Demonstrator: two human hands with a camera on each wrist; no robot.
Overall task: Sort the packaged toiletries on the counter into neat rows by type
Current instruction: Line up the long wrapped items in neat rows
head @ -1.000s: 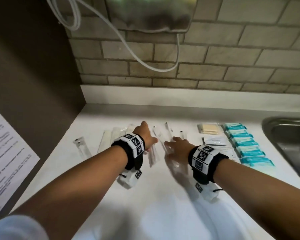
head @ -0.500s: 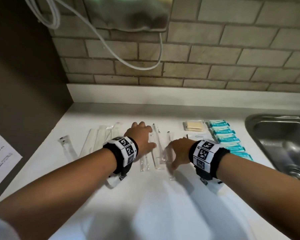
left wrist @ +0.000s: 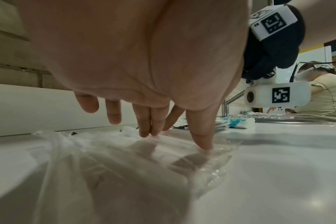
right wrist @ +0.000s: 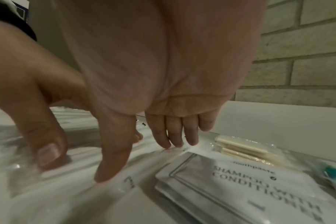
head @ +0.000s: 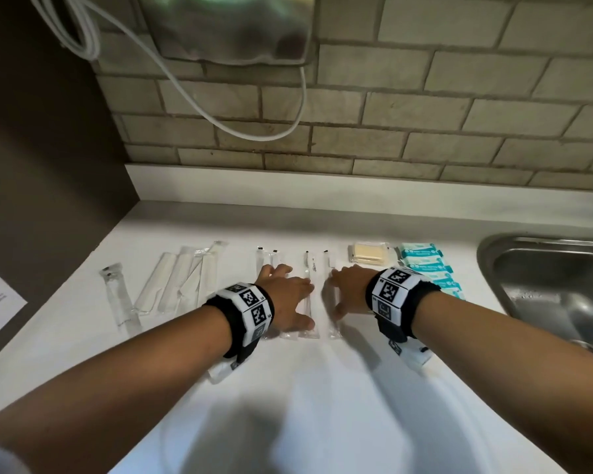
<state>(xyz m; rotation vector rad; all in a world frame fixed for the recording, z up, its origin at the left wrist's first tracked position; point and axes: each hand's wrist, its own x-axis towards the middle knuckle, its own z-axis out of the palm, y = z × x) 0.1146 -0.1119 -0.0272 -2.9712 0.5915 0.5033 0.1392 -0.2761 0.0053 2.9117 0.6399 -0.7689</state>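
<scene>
Both hands spread flat: left hand [head: 285, 295] and right hand [head: 348, 290] press fingertips on crinkly clear toothbrush sleeves [head: 310, 295] mid-worktop [head: 322, 405]. Glossy white surface, teal soap packets [head: 425, 265] beside steel sink [head: 545, 285], brick-tile wall [head: 425, 97].

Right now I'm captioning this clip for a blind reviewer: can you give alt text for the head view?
Both hands, left hand and right hand, press flat on clear long packets lined up on a white counter. Teal packets and a cream packet lie to the right near a steel sink; a brick wall rises behind.
</scene>
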